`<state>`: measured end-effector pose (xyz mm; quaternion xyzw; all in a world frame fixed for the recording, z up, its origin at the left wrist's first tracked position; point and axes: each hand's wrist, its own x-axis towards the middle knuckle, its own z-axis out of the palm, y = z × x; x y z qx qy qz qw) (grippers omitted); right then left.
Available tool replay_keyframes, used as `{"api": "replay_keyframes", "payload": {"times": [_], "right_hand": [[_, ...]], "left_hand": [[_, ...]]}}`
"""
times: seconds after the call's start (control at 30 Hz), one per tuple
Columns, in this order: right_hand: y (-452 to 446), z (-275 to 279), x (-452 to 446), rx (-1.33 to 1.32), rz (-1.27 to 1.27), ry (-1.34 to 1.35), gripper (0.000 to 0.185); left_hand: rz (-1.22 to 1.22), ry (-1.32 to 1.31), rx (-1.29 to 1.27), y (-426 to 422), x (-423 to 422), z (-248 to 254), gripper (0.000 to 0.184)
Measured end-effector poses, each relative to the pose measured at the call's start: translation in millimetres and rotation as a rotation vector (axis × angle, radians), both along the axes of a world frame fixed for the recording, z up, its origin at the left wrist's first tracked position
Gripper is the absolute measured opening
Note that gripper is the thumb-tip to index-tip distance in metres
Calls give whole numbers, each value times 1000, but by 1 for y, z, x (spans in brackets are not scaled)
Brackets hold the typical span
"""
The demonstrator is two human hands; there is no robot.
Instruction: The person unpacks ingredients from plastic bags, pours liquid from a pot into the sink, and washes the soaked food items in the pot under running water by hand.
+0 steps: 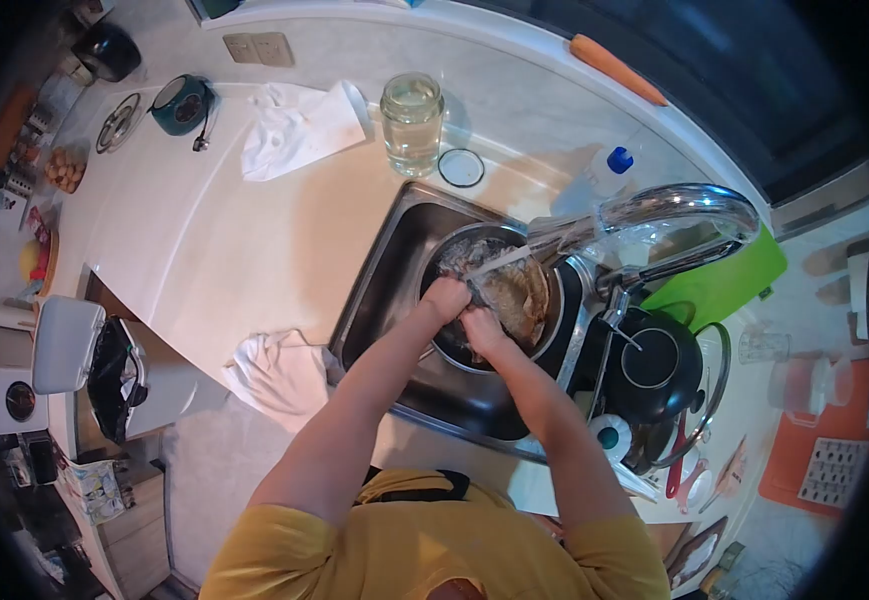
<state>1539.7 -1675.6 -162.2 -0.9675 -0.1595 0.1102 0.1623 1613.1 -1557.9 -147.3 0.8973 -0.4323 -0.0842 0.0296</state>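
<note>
Metal sink with a round metal vessel in it. Clock = view, vessel at centre, 12 up. Brown item sits inside the vessel, mostly toward 3; can't tell what it is. Left hand is inside the rim at 9, right hand just beside it, toward 6. Both reach down into the vessel, backs up; fingertips hidden, so can't tell if they pinch anything or press flat. Chrome tap arches in from 2, water stream running into the vessel close to the hands. On the surface: glass jar with clear liquid at 11, round lid flat just beside it, white cloth between 10 and 11. Crumpled cloth at 8, by the sink edge. Green board at 3, black pan at 4.
</note>
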Motion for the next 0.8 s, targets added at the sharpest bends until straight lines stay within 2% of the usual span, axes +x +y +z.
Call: {"api": "replay_keyframes", "payload": {"times": [0.03, 0.1, 0.17, 0.2, 0.23, 0.3, 0.37, 0.4, 0.43, 0.47, 0.5, 0.53, 0.57, 0.6, 0.63, 0.67, 0.73, 0.77, 0.8], "right_hand": [[1, -2, 3, -92, 5, 62, 11], [-4, -2, 5, -92, -1, 32, 9], [-14, -16, -5, -93, 8, 22, 11], [-23, -28, -7, 47, 5, -22, 10], [-24, -18, -8, 189, 7, -61, 10], [-34, 12, -26, 264, -28, -3, 13], [-38, 29, -34, 265, -131, -61, 15], [-37, 34, -33, 284, -188, -40, 18], [-35, 38, -31, 288, -185, -37, 18], [-33, 42, -26, 343, -206, -208, 19], [-29, 50, -19, 396, -227, -380, 20], [-24, 49, -10, 392, -261, -308, 38], [-17, 47, -2, 391, -260, -310, 38], [-2, 60, 6, 198, -313, -241, 46], [9, 67, 12, 6, -364, -168, 55], [11, 43, 22, 41, -372, -8, 58], [11, -6, 30, 59, -358, -71, 56], [13, -18, 30, 79, -343, -133, 55], [21, 14, 26, 11, -422, 47, 54]], "left_hand": [[1, -11, -5, -3, -2, -5, 16], [92, 129, 12, -8, -7, -7, 18], [112, 161, 23, -6, -17, 12, 19], [44, 131, 35, 1, -22, 23, 18], [-21, 105, 49, 9, -25, 36, 18], [4, 145, 96, 31, -27, 50, 18], [48, 12, -428, 56, -26, 50, 18], [50, 14, -424, 60, -26, 49, 18], [203, 43, -576, 63, -25, 48, 20], [355, 69, -729, 65, -23, 48, 25], [355, 67, -729, 62, -24, 46, 25], [460, 26, -824, 55, -27, 42, 33], [566, -15, -918, 47, -32, 38, 42], [614, -29, -985, 39, -39, 28, 59], [613, -28, -986, 35, -45, 29, 59], [754, 64, -1032, 33, -50, 30, 61], [997, 203, -1075, 28, -51, 19, 62], [1002, 207, -1070, 29, -50, 17, 62], [1008, 257, -1001, 30, -49, 15, 61]]}}
